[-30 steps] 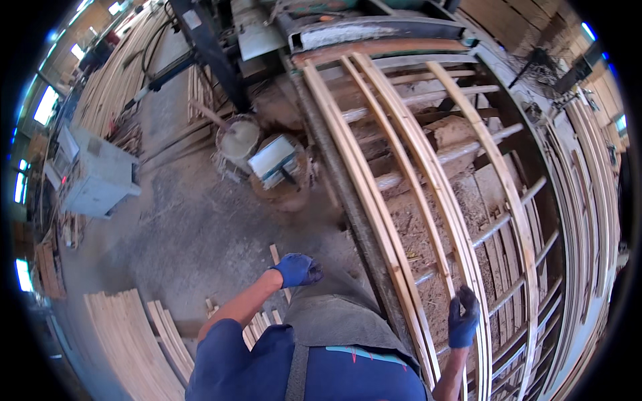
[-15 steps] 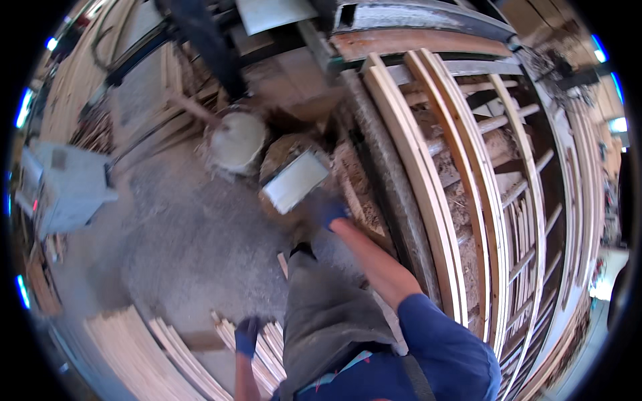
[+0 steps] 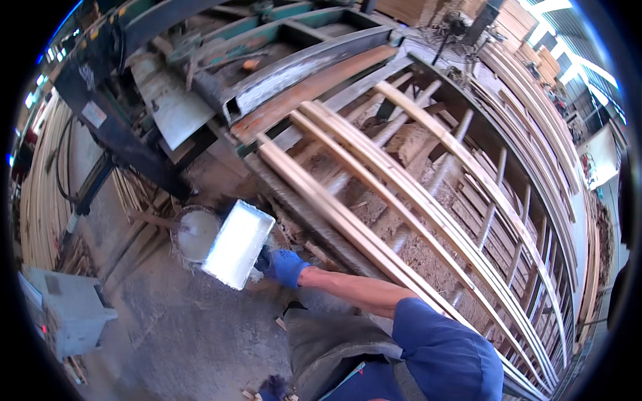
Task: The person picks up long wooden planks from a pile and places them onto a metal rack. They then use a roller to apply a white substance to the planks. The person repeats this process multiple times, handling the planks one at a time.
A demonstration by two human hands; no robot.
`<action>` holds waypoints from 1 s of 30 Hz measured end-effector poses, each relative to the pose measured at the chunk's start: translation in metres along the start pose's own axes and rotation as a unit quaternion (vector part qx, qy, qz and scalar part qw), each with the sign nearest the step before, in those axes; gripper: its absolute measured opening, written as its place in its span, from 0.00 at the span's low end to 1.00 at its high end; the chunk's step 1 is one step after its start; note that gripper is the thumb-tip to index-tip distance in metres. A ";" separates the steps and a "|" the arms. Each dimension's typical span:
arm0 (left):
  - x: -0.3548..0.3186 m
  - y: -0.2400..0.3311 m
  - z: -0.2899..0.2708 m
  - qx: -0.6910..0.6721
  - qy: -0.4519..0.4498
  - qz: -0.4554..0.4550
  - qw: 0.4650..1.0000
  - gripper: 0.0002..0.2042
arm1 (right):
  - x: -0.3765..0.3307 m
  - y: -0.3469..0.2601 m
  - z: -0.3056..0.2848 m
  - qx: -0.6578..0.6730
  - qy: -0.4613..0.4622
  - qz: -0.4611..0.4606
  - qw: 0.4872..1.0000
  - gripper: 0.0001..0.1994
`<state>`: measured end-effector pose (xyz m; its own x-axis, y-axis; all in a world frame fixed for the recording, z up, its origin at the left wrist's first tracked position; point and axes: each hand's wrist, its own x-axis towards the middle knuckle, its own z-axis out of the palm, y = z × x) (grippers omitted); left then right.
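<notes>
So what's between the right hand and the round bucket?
In the head view, the white rectangular tool sits between the right hand and the bucket, partly covering the bucket.

white-faced tool point(image 3: 237, 246), blue glove point(image 3: 287, 267), tan wood strips point(image 3: 321, 196), grey apron point(image 3: 328, 334), rust-orange beam point(image 3: 314, 92)

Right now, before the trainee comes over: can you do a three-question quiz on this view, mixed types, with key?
1. True or false: the right hand is holding a white-faced rectangular tool.
2. Pick one. The grey cabinet stands toward which side of the picture?
a) left
b) right
c) top
3. In a few words: what lies lengthwise on the metal rack?

Key: 1 true; 2 a; 3 long wooden strips.
</notes>
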<state>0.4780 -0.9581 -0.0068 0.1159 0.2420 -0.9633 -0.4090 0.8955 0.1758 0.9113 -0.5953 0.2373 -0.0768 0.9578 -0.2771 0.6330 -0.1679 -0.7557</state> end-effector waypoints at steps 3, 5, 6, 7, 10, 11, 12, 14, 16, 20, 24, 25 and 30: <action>0.047 0.036 0.037 -0.066 -0.067 0.113 0.989 0.19 | -0.069 -0.039 -0.095 -0.004 0.027 -0.008 1.000 0.17; 0.035 0.060 0.102 -0.022 -0.083 0.183 0.979 0.14 | -0.107 0.008 -0.144 -0.026 0.065 -0.071 0.995 0.18; 0.000 0.067 0.154 0.099 -0.032 0.219 0.970 0.12 | -0.130 0.031 -0.166 -0.022 0.090 -0.076 0.993 0.17; -0.007 0.064 0.180 0.118 -0.057 0.226 0.965 0.12 | -0.156 0.054 -0.188 -0.017 0.116 -0.080 0.990 0.17; 0.003 0.012 0.179 0.155 -0.089 0.189 0.966 0.12 | -0.258 0.036 -0.257 0.137 0.156 0.079 0.975 0.10; 0.012 -0.002 0.178 0.173 -0.102 0.165 0.966 0.12 | -0.285 0.033 -0.271 0.223 0.162 0.164 0.947 0.10; 0.011 -0.018 0.181 0.191 -0.118 0.144 0.964 0.12 | -0.309 0.076 -0.278 0.147 0.196 0.119 0.962 0.10; 0.008 -0.058 0.170 0.225 -0.138 0.100 0.959 0.12 | -0.353 0.110 -0.288 0.137 0.226 0.198 0.944 0.11; 0.017 -0.095 0.148 0.206 -0.102 0.064 0.971 0.11 | -0.378 0.152 -0.292 0.134 0.240 0.230 0.933 0.13; -0.001 -0.082 0.150 0.466 -0.122 0.122 0.868 0.12 | -0.359 0.215 -0.291 0.186 0.251 0.245 0.918 0.12; 0.014 -0.040 0.157 0.222 -0.020 -0.124 0.967 0.13 | -0.246 0.187 -0.312 0.101 0.216 0.246 0.939 0.10; 0.032 -0.035 0.153 0.184 -0.002 -0.023 0.983 0.14 | -0.205 0.198 -0.317 0.058 0.214 0.211 0.952 0.12; 0.036 0.043 0.210 0.084 -0.043 0.038 0.995 0.14 | 0.029 0.168 -0.339 0.016 0.226 0.083 0.970 0.17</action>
<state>0.6542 -0.8324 0.0086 0.1702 0.3365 -0.9262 -0.2638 0.9211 0.2862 1.2770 -0.5160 0.3034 0.3741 0.9205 -0.1129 0.5836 -0.3283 -0.7427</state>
